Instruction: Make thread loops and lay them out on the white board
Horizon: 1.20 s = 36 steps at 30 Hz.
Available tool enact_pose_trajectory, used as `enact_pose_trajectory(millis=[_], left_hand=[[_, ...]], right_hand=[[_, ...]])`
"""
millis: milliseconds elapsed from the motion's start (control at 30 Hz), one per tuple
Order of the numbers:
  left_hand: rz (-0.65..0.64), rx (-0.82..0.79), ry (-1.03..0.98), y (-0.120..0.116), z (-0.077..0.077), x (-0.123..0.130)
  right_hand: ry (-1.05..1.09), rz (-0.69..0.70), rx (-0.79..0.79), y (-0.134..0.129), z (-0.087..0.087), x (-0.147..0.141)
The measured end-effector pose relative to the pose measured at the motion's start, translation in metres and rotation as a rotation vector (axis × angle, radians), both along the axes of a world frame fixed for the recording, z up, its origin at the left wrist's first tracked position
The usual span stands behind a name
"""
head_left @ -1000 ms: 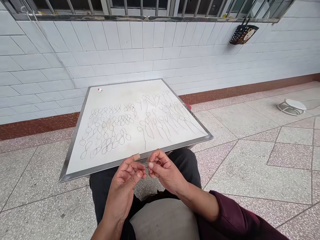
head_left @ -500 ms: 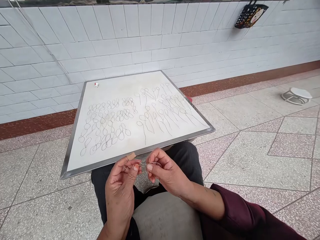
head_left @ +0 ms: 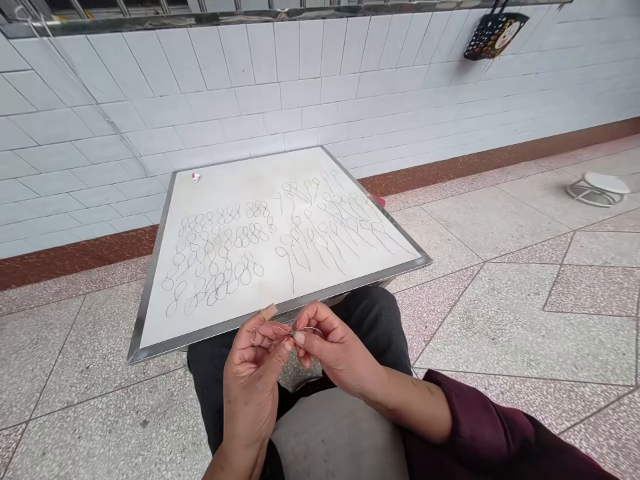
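Observation:
A thin looped wire [head_left: 260, 342] stretches between my two hands above my lap, with one loop on the left and another on the right. My left hand [head_left: 260, 370] pinches it near its middle; a tan strip is wrapped round one fingertip. Right beside it, my right hand [head_left: 327, 343] grips the wire between thumb and fingers, the fingertips of both hands almost touching. On the white table [head_left: 240, 187] in front lie rows of double-looped wires [head_left: 223, 287] at the left and single-looped wires with straight tails [head_left: 325, 243] at the right.
A metal rim [head_left: 340, 287] edges the table, close beyond my hands. Near its far left corner sits a small red and white object [head_left: 196, 177]. A white-topped stool [head_left: 597, 190] stands on the floor at the right. A dotted bag [head_left: 495, 37] hangs on the tiled wall.
My left hand has moved right, bringing its thumb up against my right fingertips at the middle of the wire. My right hand stays almost in place. The camera view has shifted slightly.

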<state>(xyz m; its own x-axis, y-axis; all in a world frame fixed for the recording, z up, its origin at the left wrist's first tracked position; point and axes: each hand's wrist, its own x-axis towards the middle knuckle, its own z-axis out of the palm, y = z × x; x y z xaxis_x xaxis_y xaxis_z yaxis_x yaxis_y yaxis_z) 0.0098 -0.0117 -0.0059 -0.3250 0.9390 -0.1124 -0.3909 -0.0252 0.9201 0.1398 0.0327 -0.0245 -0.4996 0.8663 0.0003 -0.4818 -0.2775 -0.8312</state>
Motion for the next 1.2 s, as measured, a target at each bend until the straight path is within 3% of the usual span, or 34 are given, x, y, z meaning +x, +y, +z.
enact_pose_trajectory(millis=[200,367,467,700,867,1000,1200], left_hand=[[0.000,-0.004,-0.062,0.001,-0.005,0.002],[0.029,-0.035,-0.030,0.000,-0.005,0.000],[0.039,-0.025,-0.016,-0.002,-0.006,0.000],[0.030,-0.022,-0.031,-0.004,-0.004,0.003],[0.047,-0.020,-0.017,-0.004,-0.004,0.000],[0.053,-0.029,0.011,-0.004,-0.005,-0.002],[0.041,-0.053,0.224,-0.008,-0.003,0.001]], right_hand=[[-0.094,-0.014,0.125,-0.003,-0.001,0.001],[-0.396,-0.247,0.586,-0.008,-0.002,0.007],[-0.498,-0.340,0.770,-0.009,0.000,0.008],[-0.549,-0.407,0.938,-0.009,-0.002,0.007],[-0.709,-0.402,1.076,-0.008,-0.004,0.013],[-0.705,-0.342,1.033,-0.005,0.003,0.017],[-0.649,-0.307,0.720,0.001,0.016,0.010]])
